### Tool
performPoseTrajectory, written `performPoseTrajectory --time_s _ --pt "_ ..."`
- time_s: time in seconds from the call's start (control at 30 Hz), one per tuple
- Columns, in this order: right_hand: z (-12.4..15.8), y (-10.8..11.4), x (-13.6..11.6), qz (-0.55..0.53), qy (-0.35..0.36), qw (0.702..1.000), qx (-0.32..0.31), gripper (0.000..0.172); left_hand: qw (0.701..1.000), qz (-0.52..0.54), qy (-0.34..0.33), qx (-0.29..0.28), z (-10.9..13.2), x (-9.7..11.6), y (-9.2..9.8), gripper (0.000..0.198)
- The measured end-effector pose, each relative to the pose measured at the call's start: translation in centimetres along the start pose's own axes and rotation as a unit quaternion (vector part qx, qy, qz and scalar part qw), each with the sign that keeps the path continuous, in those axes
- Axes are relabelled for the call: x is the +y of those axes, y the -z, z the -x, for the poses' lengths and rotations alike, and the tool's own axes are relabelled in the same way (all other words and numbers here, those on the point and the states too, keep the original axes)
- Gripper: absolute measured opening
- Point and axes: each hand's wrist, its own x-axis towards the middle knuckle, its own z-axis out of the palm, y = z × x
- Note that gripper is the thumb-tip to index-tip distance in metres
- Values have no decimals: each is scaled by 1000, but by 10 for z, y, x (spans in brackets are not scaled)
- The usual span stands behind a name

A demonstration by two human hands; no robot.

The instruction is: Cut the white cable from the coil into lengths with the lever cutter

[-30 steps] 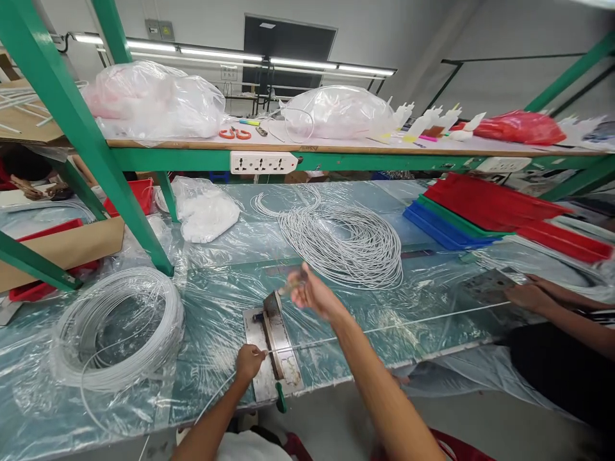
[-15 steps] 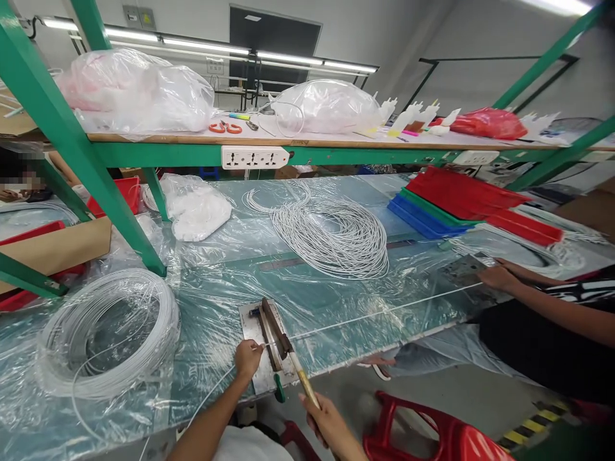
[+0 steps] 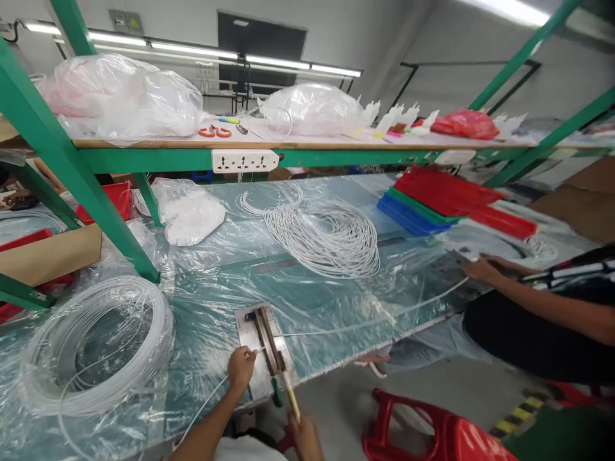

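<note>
My left hand pinches a thin white wire close to its end, at the left side of a lever cutter. The cutter has a rusty blade and sits on a metal plate near the table's front edge. My right hand, slightly blurred, is wrapped around the cutter's yellowish handle, and the lever is down. On the cutter's right side, a separate length of white wire runs slackly to a co-worker's hand.
A large wire coil lies at left, and a bundle of looped wires at centre. Stacked red, green and blue trays stand at right. A green frame post rises at left. Below is a red stool.
My right hand has pushed the cutter's handle down and the blade has closed. The wire, taut across the cutter before, is now parted, and its right-hand length sags. The view has shifted slightly.
</note>
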Motion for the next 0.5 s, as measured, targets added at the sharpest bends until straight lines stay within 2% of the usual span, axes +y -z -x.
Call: performPoseTrajectory --time_s 0.1,0.2,0.27,0.33,0.4,0.5 --pt "0 -2 5 -21 21 1000 10 34 999 31 -28 -22 -1 4 9 27" --pt "11 25 -14 -44 51 998 -12 35 996 47 -63 -48 -1 16 24 30" --pt "20 50 -44 -62 43 996 -51 52 994 41 -85 -52 0 26 39 28" --pt "27 74 -84 -106 35 987 -116 67 993 22 -109 -44 1 36 59 26" --pt "25 89 -129 -184 46 965 -180 58 990 17 -127 -64 4 47 80 26" --pt "1 94 -196 -301 77 917 -251 47 978 79 -131 -143 10 63 110 33"
